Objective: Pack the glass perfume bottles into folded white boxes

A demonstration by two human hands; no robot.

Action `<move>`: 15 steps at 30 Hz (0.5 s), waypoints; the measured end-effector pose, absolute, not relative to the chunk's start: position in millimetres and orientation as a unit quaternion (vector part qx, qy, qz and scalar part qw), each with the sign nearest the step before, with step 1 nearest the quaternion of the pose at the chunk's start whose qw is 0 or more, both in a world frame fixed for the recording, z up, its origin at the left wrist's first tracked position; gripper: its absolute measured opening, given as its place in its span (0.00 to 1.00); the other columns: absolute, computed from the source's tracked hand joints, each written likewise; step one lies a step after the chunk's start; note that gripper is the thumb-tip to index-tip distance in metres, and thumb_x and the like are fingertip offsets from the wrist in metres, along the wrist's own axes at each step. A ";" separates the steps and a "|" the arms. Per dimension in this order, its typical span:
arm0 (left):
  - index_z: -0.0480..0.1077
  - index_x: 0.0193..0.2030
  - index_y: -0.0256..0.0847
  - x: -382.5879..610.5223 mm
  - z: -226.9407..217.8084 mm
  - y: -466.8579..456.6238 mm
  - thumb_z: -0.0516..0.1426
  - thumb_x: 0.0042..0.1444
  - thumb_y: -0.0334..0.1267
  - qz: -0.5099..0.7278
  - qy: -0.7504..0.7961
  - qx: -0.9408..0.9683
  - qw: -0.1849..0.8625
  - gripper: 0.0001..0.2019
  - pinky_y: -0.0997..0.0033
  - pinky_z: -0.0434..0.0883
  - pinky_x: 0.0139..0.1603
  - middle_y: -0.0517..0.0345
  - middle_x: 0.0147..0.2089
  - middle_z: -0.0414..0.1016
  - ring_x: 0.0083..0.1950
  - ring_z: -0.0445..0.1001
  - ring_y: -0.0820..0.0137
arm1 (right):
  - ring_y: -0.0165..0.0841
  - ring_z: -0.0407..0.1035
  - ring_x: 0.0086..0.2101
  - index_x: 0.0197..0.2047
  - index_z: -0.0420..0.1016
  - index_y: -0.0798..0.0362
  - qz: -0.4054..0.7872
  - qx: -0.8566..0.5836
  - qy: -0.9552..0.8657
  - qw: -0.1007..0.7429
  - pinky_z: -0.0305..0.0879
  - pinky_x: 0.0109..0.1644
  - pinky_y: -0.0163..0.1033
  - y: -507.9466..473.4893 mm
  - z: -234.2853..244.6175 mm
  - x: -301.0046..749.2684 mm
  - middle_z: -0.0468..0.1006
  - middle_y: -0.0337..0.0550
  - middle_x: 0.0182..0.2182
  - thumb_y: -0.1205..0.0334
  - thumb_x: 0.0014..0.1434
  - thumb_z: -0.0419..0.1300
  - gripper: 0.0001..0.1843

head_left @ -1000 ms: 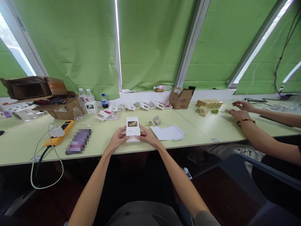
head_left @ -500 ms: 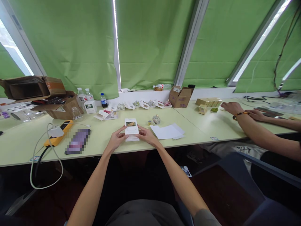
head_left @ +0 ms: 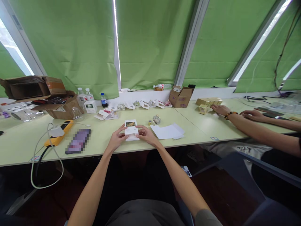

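Note:
Between my two hands, at the table's front edge, is a small white box (head_left: 131, 131) with a dark picture of a yellow flower on it. My left hand (head_left: 116, 138) grips its left side, and my right hand (head_left: 145, 135) grips its right side, fingers bent against the card. Just beyond my right hand stand a round clear glass bottle (head_left: 156, 119) and a tiny yellowish vial (head_left: 150, 122). A sheet of white paper or card (head_left: 166, 131) lies flat to the right of that hand.
Opened white boxes (head_left: 144, 104) with glass bottles line the back. On the left are a phone (head_left: 78, 141), a yellow power strip (head_left: 61, 133) with a looped cable, and cardboard boxes (head_left: 62, 106). At right, a co-worker's hand (head_left: 220, 110) touches small gold boxes (head_left: 208, 102).
The white box now tilts its top away from me, and my right fingers have shifted up onto its face. The co-worker's hand has moved left to the gold boxes.

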State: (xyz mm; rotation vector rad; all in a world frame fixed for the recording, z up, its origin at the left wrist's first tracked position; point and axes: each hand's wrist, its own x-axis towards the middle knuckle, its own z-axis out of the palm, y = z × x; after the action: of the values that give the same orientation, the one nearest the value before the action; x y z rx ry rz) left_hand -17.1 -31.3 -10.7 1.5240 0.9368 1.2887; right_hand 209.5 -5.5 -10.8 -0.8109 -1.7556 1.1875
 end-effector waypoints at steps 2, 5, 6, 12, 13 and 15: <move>0.70 0.55 0.43 -16.8 -11.8 -30.9 0.64 0.47 0.43 0.523 0.376 0.621 0.447 0.26 0.59 0.75 0.46 0.45 0.72 0.44 0.49 0.75 0.57 | 0.36 0.72 0.39 0.57 0.67 0.49 0.471 -0.325 -0.704 0.421 0.67 0.44 0.43 -4.3 -12.3 209.5 0.77 0.44 0.38 0.53 0.49 0.67 0.32; 0.70 0.54 0.42 -16.2 -12.8 -31.3 0.64 0.47 0.42 0.519 0.379 0.631 0.435 0.25 0.61 0.75 0.43 0.44 0.72 0.44 0.47 0.76 0.59 | 0.34 0.71 0.36 0.55 0.68 0.49 0.462 -0.327 -0.709 0.421 0.67 0.42 0.41 -3.4 -14.2 209.2 0.76 0.42 0.35 0.54 0.49 0.66 0.30; 0.70 0.54 0.42 -16.0 -13.0 -31.6 0.64 0.47 0.42 0.516 0.384 0.635 0.427 0.25 0.62 0.75 0.43 0.44 0.71 0.45 0.46 0.76 0.61 | 0.34 0.71 0.36 0.55 0.68 0.50 0.458 -0.328 -0.711 0.421 0.66 0.42 0.41 -3.3 -14.8 209.0 0.76 0.42 0.34 0.54 0.50 0.66 0.29; 0.71 0.53 0.43 -14.9 -12.8 -32.8 0.63 0.48 0.40 0.509 0.403 0.651 0.394 0.23 0.66 0.75 0.40 0.45 0.71 0.49 0.40 0.76 0.69 | 0.32 0.69 0.33 0.53 0.67 0.51 0.446 -0.320 -0.721 0.423 0.64 0.40 0.40 -2.0 -17.2 208.1 0.75 0.39 0.32 0.56 0.51 0.64 0.25; 0.71 0.52 0.43 -14.8 -12.7 -32.8 0.62 0.48 0.40 0.509 0.404 0.652 0.391 0.22 0.67 0.75 0.39 0.45 0.71 0.49 0.40 0.76 0.69 | 0.32 0.68 0.33 0.52 0.67 0.51 0.448 -0.316 -0.722 0.422 0.64 0.40 0.39 -1.5 -17.7 207.9 0.75 0.39 0.32 0.56 0.51 0.64 0.25; 0.71 0.52 0.42 -14.4 -12.7 -32.7 0.62 0.49 0.40 0.509 0.407 0.654 0.383 0.22 0.68 0.75 0.38 0.45 0.70 0.49 0.40 0.76 0.69 | 0.32 0.68 0.33 0.52 0.67 0.52 0.450 -0.308 -0.724 0.422 0.64 0.40 0.39 -0.5 -18.9 207.4 0.75 0.39 0.32 0.57 0.52 0.63 0.24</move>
State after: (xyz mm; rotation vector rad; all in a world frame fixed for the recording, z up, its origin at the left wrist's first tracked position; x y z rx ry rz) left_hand -14.4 -32.7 -12.7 1.6685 1.0377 1.2978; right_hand 207.4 -0.5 -18.9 -0.7713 -1.8139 1.1256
